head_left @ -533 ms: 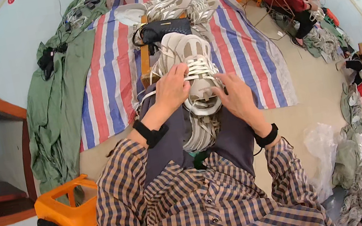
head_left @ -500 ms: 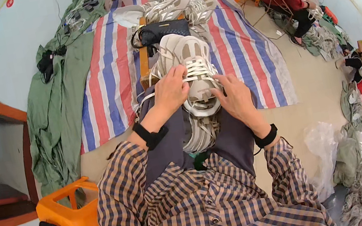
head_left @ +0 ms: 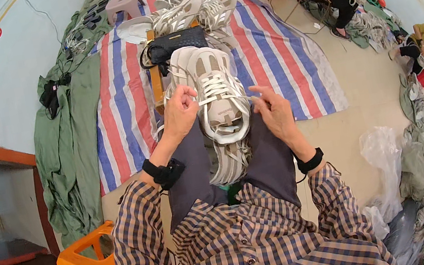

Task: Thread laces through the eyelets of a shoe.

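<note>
A beige and white sneaker (head_left: 215, 62) lies between my knees with its toe pointing away from me and its heel opening toward me. White shoelaces (head_left: 215, 83) criss-cross its tongue (head_left: 221, 112), and one stretch runs sideways across the top. At the shoe's left side, my left hand (head_left: 181, 116) pinches one lace end, fingers curled. On the other side, my right hand (head_left: 276, 115) holds the other end between thumb and forefinger. A second pale sneaker (head_left: 181, 70) sits against the left of this one. More striped shoe parts and laces (head_left: 229, 163) lie below, between my thighs.
Beyond the shoe, a black woven pouch (head_left: 177, 45) rests on a wooden stand (head_left: 157, 82), with several sneakers (head_left: 179, 13) behind it. A striped sheet (head_left: 124, 102) covers the floor. An orange stool (head_left: 89, 253) stands at my left, a plastic bag (head_left: 382, 159) at right. Other people sit at far right.
My hands have moved apart, drawing the laces outward to both sides of the shoe. The view has shifted slightly.
</note>
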### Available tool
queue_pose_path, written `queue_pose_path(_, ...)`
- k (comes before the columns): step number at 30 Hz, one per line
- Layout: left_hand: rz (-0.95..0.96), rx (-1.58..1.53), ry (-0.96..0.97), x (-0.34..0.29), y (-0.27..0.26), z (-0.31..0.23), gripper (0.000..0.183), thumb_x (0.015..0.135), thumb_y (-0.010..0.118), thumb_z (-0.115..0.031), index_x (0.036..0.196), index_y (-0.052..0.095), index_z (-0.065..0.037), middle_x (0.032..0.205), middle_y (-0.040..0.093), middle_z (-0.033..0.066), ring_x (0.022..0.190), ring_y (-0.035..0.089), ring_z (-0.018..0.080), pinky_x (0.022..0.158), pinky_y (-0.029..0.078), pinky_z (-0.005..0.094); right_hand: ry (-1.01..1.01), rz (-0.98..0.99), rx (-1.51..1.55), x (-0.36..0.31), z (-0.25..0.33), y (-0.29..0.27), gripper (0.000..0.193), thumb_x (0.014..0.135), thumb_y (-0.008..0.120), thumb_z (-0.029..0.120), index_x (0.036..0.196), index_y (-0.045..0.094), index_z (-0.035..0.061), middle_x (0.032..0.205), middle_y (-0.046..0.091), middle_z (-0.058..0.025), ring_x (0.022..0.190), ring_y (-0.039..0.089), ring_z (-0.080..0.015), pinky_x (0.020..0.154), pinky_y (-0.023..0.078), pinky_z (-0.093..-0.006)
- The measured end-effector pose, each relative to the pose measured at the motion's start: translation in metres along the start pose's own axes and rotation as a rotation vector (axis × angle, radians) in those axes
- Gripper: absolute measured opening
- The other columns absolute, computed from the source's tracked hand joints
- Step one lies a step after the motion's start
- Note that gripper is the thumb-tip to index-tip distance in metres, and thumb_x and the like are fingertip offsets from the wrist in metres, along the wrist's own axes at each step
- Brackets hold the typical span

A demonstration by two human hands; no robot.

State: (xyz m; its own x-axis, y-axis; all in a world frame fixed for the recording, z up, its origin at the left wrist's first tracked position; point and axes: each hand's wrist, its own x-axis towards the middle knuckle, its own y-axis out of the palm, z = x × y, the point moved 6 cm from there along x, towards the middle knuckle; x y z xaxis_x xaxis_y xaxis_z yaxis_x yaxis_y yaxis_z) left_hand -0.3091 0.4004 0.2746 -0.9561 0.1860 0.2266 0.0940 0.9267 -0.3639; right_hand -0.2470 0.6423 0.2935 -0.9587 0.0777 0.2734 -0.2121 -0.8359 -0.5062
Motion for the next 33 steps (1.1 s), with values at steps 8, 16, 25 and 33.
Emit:
queue_pose_path(8, 0.007, 0.289, 0.043, -0.007, 0.01, -0.02, 0.032, 0.077, 0.068, -0.023, 0.103, 0.054, -0.011, 0.071, 0.061, 0.0045, 0.065, 0.062, 0.0223, 0.061, 0.046, 0.0344, -0.233, -0.058, -0.136, -0.004, 0.006, 0.001, 0.021, 0.087, 0.063, 0.016, 0.106, 0.065, 0.0074, 0.075, 0.064, -0.0086, 0.07, 0.061, -0.0252, 0.071, 0.043, -0.0362)
queue_pose_path(16, 0.076, 0.37, 0.03, -0.005, 0.015, -0.019, 0.036, 0.075, 0.07, -0.025, 0.105, 0.055, -0.013, 0.072, 0.06, 0.0035, 0.066, 0.062, 0.0202, 0.061, 0.047, 0.0329, -0.096, -0.024, 0.119, 0.015, 0.007, 0.006, 0.018, 0.087, 0.063, 0.018, 0.096, 0.067, 0.0034, 0.086, 0.065, -0.0133, 0.078, 0.063, -0.0291, 0.072, 0.048, -0.0363)
queue_pose_path(25, 0.014, 0.396, 0.082, -0.01, 0.015, -0.024, 0.036, 0.074, 0.068, -0.021, 0.106, 0.053, -0.013, 0.072, 0.059, 0.0038, 0.067, 0.063, 0.024, 0.06, 0.048, 0.0364, -0.439, 0.066, -0.244, 0.032, 0.051, 0.031, 0.012, 0.083, 0.064, 0.016, 0.091, 0.066, 0.0059, 0.091, 0.06, -0.0108, 0.082, 0.06, -0.0319, 0.07, 0.048, -0.0398)
queue_pose_path(33, -0.074, 0.385, 0.137, -0.016, 0.007, -0.027, 0.037, 0.074, 0.062, -0.016, 0.109, 0.049, -0.013, 0.087, 0.062, 0.0105, 0.077, 0.063, 0.0347, 0.064, 0.047, 0.0453, -0.321, 0.151, -0.512, 0.041, 0.008, 0.003, 0.017, 0.08, 0.06, 0.006, 0.096, 0.065, 0.0072, 0.09, 0.059, -0.013, 0.085, 0.06, -0.032, 0.073, 0.049, -0.0403)
